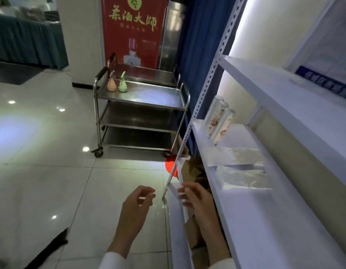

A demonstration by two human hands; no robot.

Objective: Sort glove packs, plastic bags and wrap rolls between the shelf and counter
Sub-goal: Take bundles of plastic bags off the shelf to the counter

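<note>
Hands empty, loosely curled: our right hand [195, 199] nearer the white metal shelf's [246, 220] front edge, clear plastic bags [244, 177] ahead-right, left hand [137, 202] farther.

A white metal shelf [251, 216] holds clear, silvery plastic bags [244, 176] and pale wrap rolls [219, 121] printed with orange and brown pictures. A steel-grey cart [149, 98] carries a peach bottle [112, 84] and a mint-green bottle [122, 84]. Behind is a red poster [133, 32] with yellow lettering, beside a blue curtain [195, 45]. The floor [42, 152] is glossy white tile.
</note>
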